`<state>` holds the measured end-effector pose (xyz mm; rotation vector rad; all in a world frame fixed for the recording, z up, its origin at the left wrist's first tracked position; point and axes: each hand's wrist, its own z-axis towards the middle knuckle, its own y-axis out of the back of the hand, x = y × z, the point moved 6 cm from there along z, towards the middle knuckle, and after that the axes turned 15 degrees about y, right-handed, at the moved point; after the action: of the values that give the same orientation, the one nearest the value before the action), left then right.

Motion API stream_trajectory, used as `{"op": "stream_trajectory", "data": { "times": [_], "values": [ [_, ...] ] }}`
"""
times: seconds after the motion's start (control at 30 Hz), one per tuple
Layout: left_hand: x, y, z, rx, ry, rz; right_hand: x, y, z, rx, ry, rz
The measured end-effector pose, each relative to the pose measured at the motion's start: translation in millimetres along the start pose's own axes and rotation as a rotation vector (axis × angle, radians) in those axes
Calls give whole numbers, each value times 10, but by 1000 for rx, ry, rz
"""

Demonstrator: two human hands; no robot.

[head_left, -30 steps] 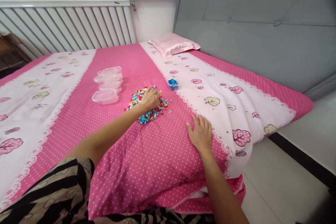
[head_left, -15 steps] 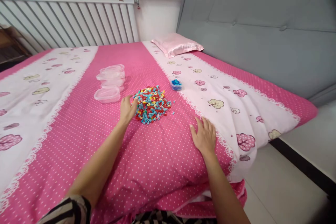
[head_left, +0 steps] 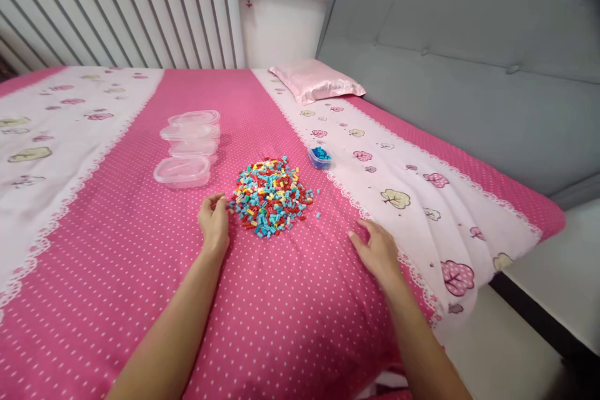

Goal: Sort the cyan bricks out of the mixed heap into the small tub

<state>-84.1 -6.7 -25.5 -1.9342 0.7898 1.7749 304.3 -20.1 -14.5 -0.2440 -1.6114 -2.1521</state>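
A pile of small toy bricks (head_left: 272, 197), red, light blue, yellow and white, lies on the pink dotted bedspread (head_left: 290, 312). At the pile's left edge is my left hand (head_left: 214, 223), its fingers curled in toward the thumb; whatever they may hold is too small to make out. My right hand (head_left: 377, 251) rests on the bedspread to the right and nearer to me, thumb and fingers apart, holding nothing. Beyond it a small clear plastic box (head_left: 320, 162) contains blue bricks. A couple of loose light blue bricks (head_left: 318, 215) lie between the pile and my right hand.
Several clear lidded plastic boxes (head_left: 182, 171) stand in a row left of the pile. A pink pillow (head_left: 316, 81) lies at the far side, by the grey padded headboard (head_left: 450, 37). A white radiator (head_left: 126, 12) lines the wall behind the bed.
My left hand has drawn back from the pile toward the left, and its fingers have curled. My right hand has shifted slightly right and nearer, its fingers less spread. The view has tilted a little.
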Motion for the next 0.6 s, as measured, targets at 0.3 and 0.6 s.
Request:
{"op": "stream_trajectory", "data": {
  "times": [0.3, 0.6],
  "values": [
    [-86, 60, -65, -3, 191, -249, 1187, -385, 927, -84, 265, 292],
    [-91, 30, -113, 41, 248, -332, 1166, -630, 867, -184, 320, 223]
  ]
}}
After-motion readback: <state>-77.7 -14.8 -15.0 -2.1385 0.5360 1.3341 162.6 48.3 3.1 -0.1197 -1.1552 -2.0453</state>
